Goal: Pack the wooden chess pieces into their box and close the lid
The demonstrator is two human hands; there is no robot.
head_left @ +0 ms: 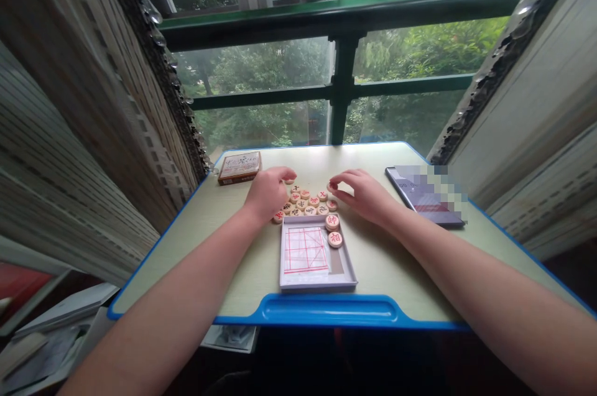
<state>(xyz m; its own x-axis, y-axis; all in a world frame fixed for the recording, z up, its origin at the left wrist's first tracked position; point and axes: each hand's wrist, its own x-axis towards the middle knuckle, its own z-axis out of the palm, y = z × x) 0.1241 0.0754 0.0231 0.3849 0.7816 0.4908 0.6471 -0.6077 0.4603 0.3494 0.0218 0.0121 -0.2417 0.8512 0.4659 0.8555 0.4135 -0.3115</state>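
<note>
Round wooden Chinese chess pieces (pixel 310 211) with red or dark characters lie in a loose group on the table, just beyond a shallow white box tray (pixel 351 271). Two red-marked pieces, one of them a Chinese chess piece (pixel 334 239), are at the tray's right side, beside a folded paper board (pixel 305 250) with red lines. My right hand (pixel 361 192) pinches a Chinese chess piece (pixel 331 186) between thumb and fingertips at the group's right edge. Curved along the left edge is my left hand (pixel 268 189), its fingers partly stretched over a piece (pixel 290 181) at the far side.
A brown printed box lid (pixel 240 167) rests at the table's back left. On the right lies a dark tablet-like device (pixel 415 197), partly pixelated. The table (pixel 209 259) has a blue rim and a front groove. Curtains flank it, with a green-framed window behind.
</note>
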